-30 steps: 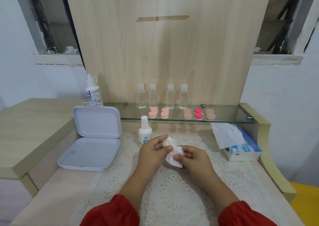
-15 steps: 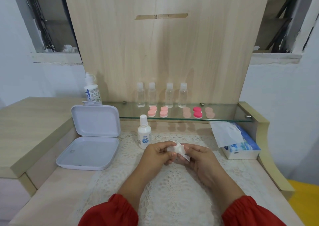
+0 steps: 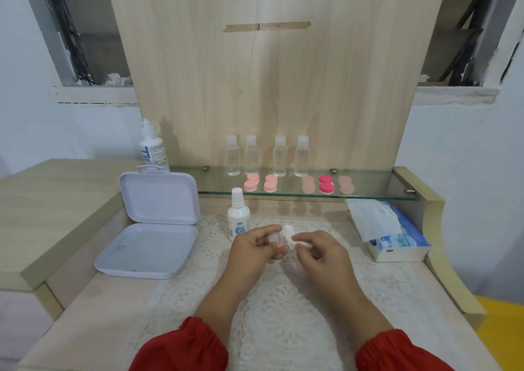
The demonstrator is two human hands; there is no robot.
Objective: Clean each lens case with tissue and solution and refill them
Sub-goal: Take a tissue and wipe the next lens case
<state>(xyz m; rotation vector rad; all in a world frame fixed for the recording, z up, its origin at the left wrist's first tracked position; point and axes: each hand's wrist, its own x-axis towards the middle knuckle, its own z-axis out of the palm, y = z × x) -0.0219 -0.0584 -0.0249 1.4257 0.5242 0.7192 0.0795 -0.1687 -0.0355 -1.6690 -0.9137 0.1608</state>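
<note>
Pinching a clear lens case (image 3: 274, 239) in my left hand (image 3: 253, 248), I hold a tissue wad (image 3: 292, 236) against it with my right hand (image 3: 321, 253), above the lace mat (image 3: 283, 308) on the counter (image 3: 93, 314). A solution bottle (image 3: 238, 217) stands just behind my left hand; pink cases (image 3: 270, 183) lie on the glass shelf (image 3: 377, 182).

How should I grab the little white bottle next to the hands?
Probably grip the small bottle round its wide body, below the narrow cap. It stands upright, so a sideways wrap suits it. Come from the right or front: the open white box sits close on its left and the glass shelf is close behind.
</note>
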